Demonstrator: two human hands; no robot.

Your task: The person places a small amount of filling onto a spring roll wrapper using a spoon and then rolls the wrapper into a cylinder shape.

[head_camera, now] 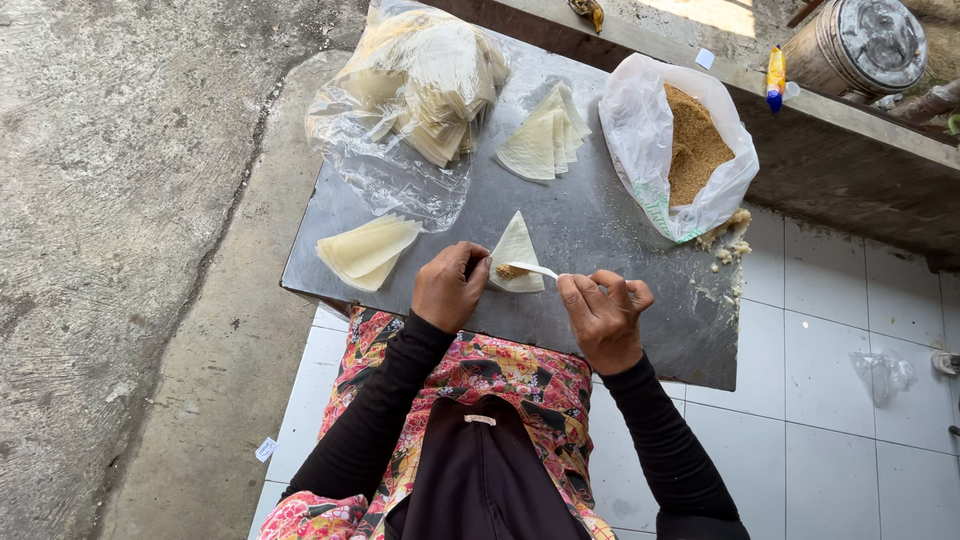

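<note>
Black sleeves over a flowered apron sit closest to the lens, and from them both hands reach onto the grey metal tabletop (600,220). Her left hand (450,288) is curled, its fingertips pressing down the near corner of a pale triangular pastry wrapper (518,250) that lies flat just in front of her. Her right hand (603,318) has its fingers drawn together, pinching the handle of a small white spoon (533,268) whose tip rests over a little heap of brown crumbly filling (510,271) on the wrapper's lower edge. By the look of it, the step in hand is spooning filling onto the sheet; the next move would call for lifting the spoon clear without dragging crumbs, then folding the thin sheet over the heap gently enough that it does not tear. Beyond, an open white plastic bag of brown filling (690,150) stands at the right, with spilled crumbs beside it. A fanned stack of wrappers (545,135) lies mid-tabletop, another stack (368,250) at the left edge, and a clear bag of more wrappers (420,80) at the far left.
</note>
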